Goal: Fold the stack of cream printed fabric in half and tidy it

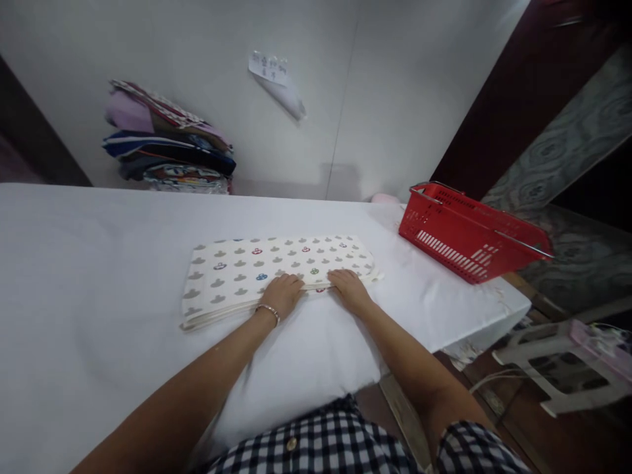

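Note:
A folded white cloth (276,263) with grey and a few coloured car-like prints lies lengthwise in front of me, its layers showing along the near edge. My left hand (283,294), with a bracelet on the wrist, is closed on that near edge around its middle. A short way to the right, my right hand (349,289) holds the same edge, fingers on top. The thumbs of both hands are mostly hidden.
White fabric covers the table (123,263). Folded textiles (170,141) are stacked at the back left against the wall. A red plastic basket (464,227) stands at the right end. A white stool (567,368) is on the floor, lower right. Paper (276,82) hangs on the wall.

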{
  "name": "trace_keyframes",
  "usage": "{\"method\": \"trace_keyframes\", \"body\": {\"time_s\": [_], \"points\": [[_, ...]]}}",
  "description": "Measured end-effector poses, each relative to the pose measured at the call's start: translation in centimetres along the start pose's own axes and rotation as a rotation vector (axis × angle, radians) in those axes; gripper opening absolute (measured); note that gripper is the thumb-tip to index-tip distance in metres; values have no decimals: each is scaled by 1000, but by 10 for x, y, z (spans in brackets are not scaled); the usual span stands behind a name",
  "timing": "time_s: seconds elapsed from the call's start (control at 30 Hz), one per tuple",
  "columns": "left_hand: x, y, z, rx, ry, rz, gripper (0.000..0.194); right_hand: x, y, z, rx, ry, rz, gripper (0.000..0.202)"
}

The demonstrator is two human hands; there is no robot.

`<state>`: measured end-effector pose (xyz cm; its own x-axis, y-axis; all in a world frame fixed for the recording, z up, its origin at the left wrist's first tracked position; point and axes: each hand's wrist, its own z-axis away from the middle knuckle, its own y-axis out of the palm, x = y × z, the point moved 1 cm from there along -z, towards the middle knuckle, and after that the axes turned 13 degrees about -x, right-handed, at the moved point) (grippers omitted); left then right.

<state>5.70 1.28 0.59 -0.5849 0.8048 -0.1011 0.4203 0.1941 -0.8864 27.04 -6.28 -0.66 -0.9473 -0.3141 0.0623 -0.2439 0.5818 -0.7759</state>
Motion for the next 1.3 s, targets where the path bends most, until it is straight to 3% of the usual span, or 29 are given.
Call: {"method": "trace_keyframes", "body": {"time_s": [0.27,0.43,0.6,0.87,1.3], "points": [[1,5,-1,-21,-1,43,20,-76,-37,30,29,28,189,28],[0,4,-1,12,-2,17,21,-100,-46,38,65,51,252,30],[1,5,1,-7,19,38,22,-107,-41,41,17,122,299,31],[0,3,5,-29,19,60,21,-107,-33,52,45,146,276,37],[-4,-5,9,-6,-17,47,23,-108,-42,61,198,162,251,46]]}}
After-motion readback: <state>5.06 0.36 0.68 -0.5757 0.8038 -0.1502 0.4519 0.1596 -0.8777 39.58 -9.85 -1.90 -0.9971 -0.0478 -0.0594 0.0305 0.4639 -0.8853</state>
